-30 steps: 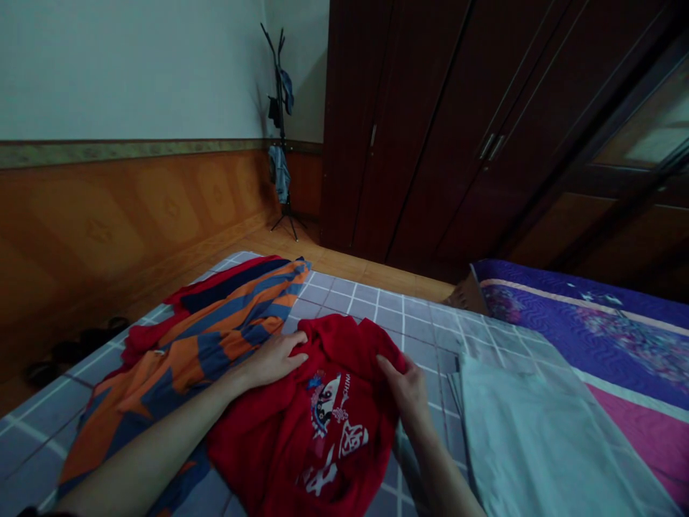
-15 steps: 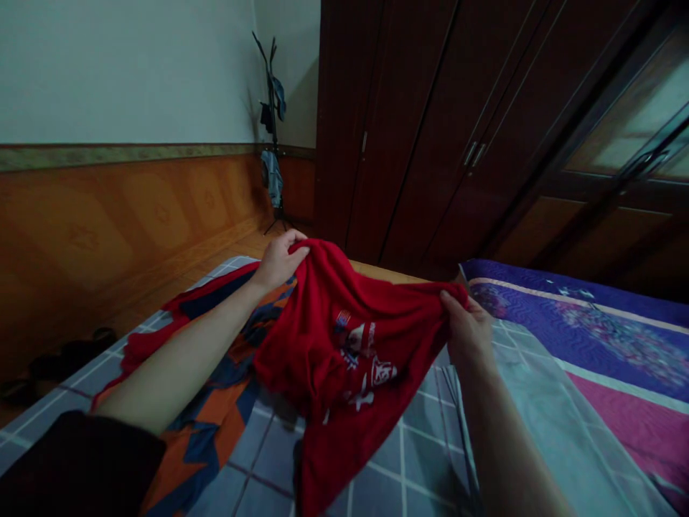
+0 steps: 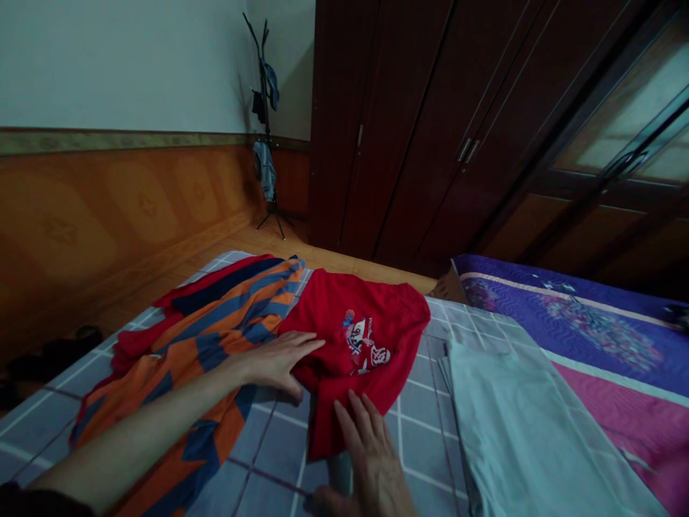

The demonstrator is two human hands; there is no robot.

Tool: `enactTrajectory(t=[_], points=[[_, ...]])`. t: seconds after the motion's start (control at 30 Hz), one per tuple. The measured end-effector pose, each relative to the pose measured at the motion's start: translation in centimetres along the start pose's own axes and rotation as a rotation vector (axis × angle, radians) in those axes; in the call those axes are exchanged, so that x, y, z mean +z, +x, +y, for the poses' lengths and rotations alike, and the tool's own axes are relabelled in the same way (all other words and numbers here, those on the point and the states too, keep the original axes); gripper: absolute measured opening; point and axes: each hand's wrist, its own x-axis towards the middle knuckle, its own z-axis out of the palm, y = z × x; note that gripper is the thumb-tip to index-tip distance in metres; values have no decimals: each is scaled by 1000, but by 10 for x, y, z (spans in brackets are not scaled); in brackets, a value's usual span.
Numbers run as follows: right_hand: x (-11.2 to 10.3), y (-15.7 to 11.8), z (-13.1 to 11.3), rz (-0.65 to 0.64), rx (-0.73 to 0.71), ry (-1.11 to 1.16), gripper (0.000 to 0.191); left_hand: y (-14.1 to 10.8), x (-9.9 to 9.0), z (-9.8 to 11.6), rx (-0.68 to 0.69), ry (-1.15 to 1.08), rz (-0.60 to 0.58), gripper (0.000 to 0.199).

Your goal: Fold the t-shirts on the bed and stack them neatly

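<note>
Red cotton T-shirt with a white printed emblem (image 3: pixel 355 337) lies spread flat on the grey checked bedsheet (image 3: pixel 420 431), near the bed's far edge. The left hand (image 3: pixel 280 361) rests flat on the shirt's left edge with fingers apart, gripping nothing, and the right hand (image 3: pixel 371 452) presses open-palmed, fingers spread, on the shirt's near hem. An orange-and-blue striped garment (image 3: pixel 215 337) lies touching the shirt on its left, a folded pale grey cloth (image 3: pixel 517 438) near on its right, and a purple patterned quilt (image 3: pixel 592 330) along the right edge.
</note>
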Motion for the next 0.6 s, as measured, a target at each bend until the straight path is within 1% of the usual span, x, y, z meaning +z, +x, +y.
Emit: enactTrajectory(t=[0.03,0.1,0.13,0.17,0.23,0.3,0.37,0.43,0.47,0.53,0.6], points=[[4,-2,-6,-6,-35,-57,85,1,2,2,9,7,42,82],[6,2,-8,9,-36,-142,69,6,4,4,31,-23,139,46],[4,6,-7,26,-14,-162,60,9,4,6,33,-56,178,34],[-1,10,-4,53,11,-162,52,11,5,7,24,-92,208,29],[-16,18,3,144,64,-99,36,12,10,6,-18,-151,253,29],[-36,18,12,272,127,29,22,6,18,-1,-63,-144,307,29],[-56,10,22,354,236,174,15,-7,27,-14,-95,-43,346,32],[-71,-4,32,356,422,315,12,-24,32,-35,-132,111,342,47],[-75,-12,36,351,530,384,13,-33,31,-48,-159,181,319,56],[-76,-29,40,361,694,493,16,-49,22,-76,-229,286,270,64],[-70,-44,40,386,771,565,20,-62,7,-100,-307,378,246,65]])
